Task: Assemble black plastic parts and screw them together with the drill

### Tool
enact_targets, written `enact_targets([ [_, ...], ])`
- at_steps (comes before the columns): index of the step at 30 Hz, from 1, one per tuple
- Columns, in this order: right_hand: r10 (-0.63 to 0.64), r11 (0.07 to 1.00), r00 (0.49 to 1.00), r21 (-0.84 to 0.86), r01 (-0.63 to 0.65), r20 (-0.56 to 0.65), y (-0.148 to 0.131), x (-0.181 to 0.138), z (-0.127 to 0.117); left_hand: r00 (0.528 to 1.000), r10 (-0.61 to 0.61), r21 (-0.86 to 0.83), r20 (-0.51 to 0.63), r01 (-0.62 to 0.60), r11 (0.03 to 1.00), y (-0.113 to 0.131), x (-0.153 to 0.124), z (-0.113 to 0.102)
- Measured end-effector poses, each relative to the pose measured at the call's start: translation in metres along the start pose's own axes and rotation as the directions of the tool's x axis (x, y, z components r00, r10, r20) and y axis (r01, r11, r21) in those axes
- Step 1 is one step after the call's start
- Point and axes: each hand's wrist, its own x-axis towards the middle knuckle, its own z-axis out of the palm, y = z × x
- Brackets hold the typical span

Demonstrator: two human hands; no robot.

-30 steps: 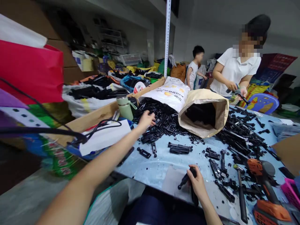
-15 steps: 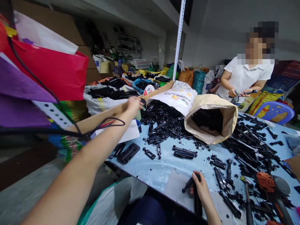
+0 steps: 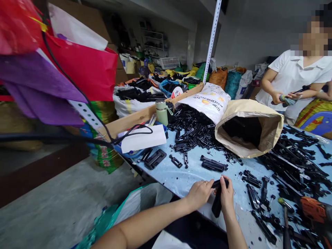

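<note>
Close together at the table's front edge, both hands hold one black hinged part (image 3: 217,204). My left hand (image 3: 201,194) is closed around its short upper arm, at the left. My right hand (image 3: 226,194) wraps the top of the longer piece, which hangs down between the hands. Fingers cover the joint, so its details are hidden. Just beyond lies a flat stack of black parts (image 3: 213,164) on the blue tabletop (image 3: 166,178). To the right of my hands rest several loose black parts (image 3: 252,195), a hammer (image 3: 285,218) and an orange power drill (image 3: 313,209).
A green bottle (image 3: 162,113) stands near the wooden edge board (image 3: 135,121), behind a white paper (image 3: 145,139). An open paper sack (image 3: 249,131) and a white sack (image 3: 204,102) lie among heaped black parts. Across the table, a person in a white shirt (image 3: 293,76) handles something.
My left hand has come back from the bottle by the wooden board and now grips the black part with my right hand. The view has swung slightly left.
</note>
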Motion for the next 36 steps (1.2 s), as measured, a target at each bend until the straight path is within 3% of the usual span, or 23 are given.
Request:
enact_targets([
  [8,0.060,0.998,0.993,-0.010,-0.060,0.106,0.006,-0.004,-0.005,0.989,0.137,0.010,0.050,-0.137,0.990,-0.015,0.001,-0.001],
  [13,0.054,0.998,0.995,0.034,-0.058,0.089,0.003,-0.008,-0.003,0.998,0.059,0.117,0.026,-0.062,0.991,-0.010,-0.005,0.006],
  [20,0.031,0.999,0.994,0.035,-0.035,0.101,0.002,-0.010,0.007,0.999,-0.015,0.111,-0.052,0.021,0.994,-0.016,-0.010,0.008],
  [23,0.064,0.994,0.974,-0.096,-0.044,0.215,0.013,-0.009,0.003,1.000,-0.018,0.234,0.001,0.017,0.972,-0.020,-0.014,0.008],
  [25,0.010,0.967,0.966,-0.248,0.056,0.257,0.018,-0.003,-0.006,0.997,-0.079,0.337,0.016,0.069,0.939,-0.020,-0.021,0.010],
  [28,-0.151,0.819,0.958,-0.512,0.259,0.244,0.004,0.023,-0.033,0.973,-0.231,0.482,-0.002,0.203,0.852,-0.013,-0.037,0.012],
  [30,-0.194,0.666,0.964,-0.698,0.265,0.180,-0.021,0.054,-0.061,0.970,-0.240,0.549,-0.030,0.217,0.807,-0.007,-0.044,0.009],
  [32,-0.298,0.467,0.955,-0.874,0.139,-0.007,-0.053,0.091,-0.093,0.994,-0.107,0.587,-0.014,0.095,0.804,-0.002,-0.043,0.002],
  [33,-0.330,0.441,0.941,-0.893,0.086,-0.072,-0.069,0.109,-0.110,0.999,0.002,0.589,0.042,-0.026,0.808,-0.001,-0.040,-0.001],
  [34,-0.349,0.432,0.928,-0.901,0.035,-0.131,-0.083,0.125,-0.126,0.984,0.116,0.571,0.134,-0.172,0.803,0.000,-0.034,-0.004],
  [36,-0.359,0.420,0.907,-0.906,-0.052,-0.219,-0.103,0.152,-0.154,0.892,0.278,0.481,0.356,-0.430,0.764,0.000,-0.020,-0.007],
])
